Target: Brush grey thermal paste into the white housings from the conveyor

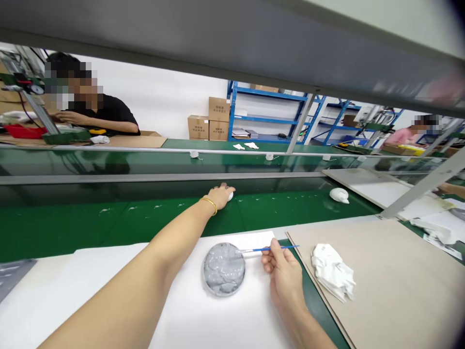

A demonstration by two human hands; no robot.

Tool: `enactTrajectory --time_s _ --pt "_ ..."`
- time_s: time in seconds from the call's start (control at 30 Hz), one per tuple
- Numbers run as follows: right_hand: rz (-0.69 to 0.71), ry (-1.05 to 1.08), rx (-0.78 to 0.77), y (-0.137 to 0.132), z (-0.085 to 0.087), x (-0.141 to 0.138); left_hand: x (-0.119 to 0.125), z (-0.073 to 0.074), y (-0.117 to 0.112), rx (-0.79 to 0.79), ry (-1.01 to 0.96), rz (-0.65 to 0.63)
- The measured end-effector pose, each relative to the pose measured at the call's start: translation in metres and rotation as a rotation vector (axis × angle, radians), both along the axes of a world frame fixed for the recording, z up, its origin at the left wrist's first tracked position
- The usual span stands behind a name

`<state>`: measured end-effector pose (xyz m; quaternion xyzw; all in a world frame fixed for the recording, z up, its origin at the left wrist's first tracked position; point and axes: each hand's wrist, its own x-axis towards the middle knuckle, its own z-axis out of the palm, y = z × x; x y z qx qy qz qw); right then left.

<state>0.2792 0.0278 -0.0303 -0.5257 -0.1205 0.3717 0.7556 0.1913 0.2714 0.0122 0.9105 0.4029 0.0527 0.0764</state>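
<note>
My left hand [221, 195] reaches out over the green conveyor belt [109, 218] with its fingers closed over a small white object [230, 196]; a gold bangle sits on the wrist. Near me, my right hand [281, 269] pinches a thin blue-handled brush [271, 249]. The brush tip rests in a round dish of grey paste [224, 269], which stands on a white sheet [109, 276].
Another white rounded piece [339, 195] lies on the belt to the right. A crumpled white cloth [332, 276] lies on a brown board [392, 276]. A person in black [98, 114] works across the belt at the left, another person [417, 131] at the far right. Cardboard boxes [209, 123] and blue shelving [269, 114] stand behind.
</note>
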Motion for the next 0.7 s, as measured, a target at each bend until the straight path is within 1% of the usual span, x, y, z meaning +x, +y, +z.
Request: enactTrajectory --time_s 0.1,0.17,0.27,0.33,0.37,0.43,0.47,0.5,0.53,0.6,0.67,0.7 --pt "0.000 -0.005 0.000 -0.001 0.000 0.000 -0.014 0.004 0.003 -0.040 -0.047 0.094" --pt "0.007 -0.006 -0.001 -0.001 0.000 0.001 -0.033 0.011 0.002 -0.053 -0.107 0.157" --pt "-0.002 0.001 -0.001 -0.002 0.001 0.000 -0.075 0.031 -0.012 -0.074 -0.245 0.248" --pt "-0.011 0.002 0.008 -0.001 0.002 0.000 -0.108 0.047 -0.032 -0.115 -0.355 0.288" --pt "-0.014 -0.001 0.014 -0.001 0.002 -0.001 -0.125 0.055 -0.046 -0.141 -0.402 0.296" --pt "-0.017 -0.011 0.020 0.000 0.003 -0.001 -0.157 0.069 -0.081 -0.237 -0.506 0.292" --pt "-0.020 -0.019 0.021 0.000 0.003 -0.002 -0.171 0.073 -0.102 -0.312 -0.574 0.288" --pt "-0.020 -0.027 0.021 -0.001 0.003 -0.002 -0.183 0.075 -0.124 -0.446 -0.691 0.295" --pt "-0.020 -0.031 0.022 -0.001 0.003 -0.002 -0.192 0.075 -0.147 -0.571 -0.785 0.302" --pt "-0.019 -0.021 0.024 -0.003 0.004 -0.003 -0.202 0.068 -0.193 -0.814 -0.928 0.334" --pt "-0.022 0.005 0.021 -0.005 0.004 -0.003 -0.201 0.054 -0.232 -1.037 -0.998 0.368" --pt "-0.025 0.008 0.018 -0.005 0.005 -0.003 -0.198 0.046 -0.247 -1.144 -1.020 0.380"
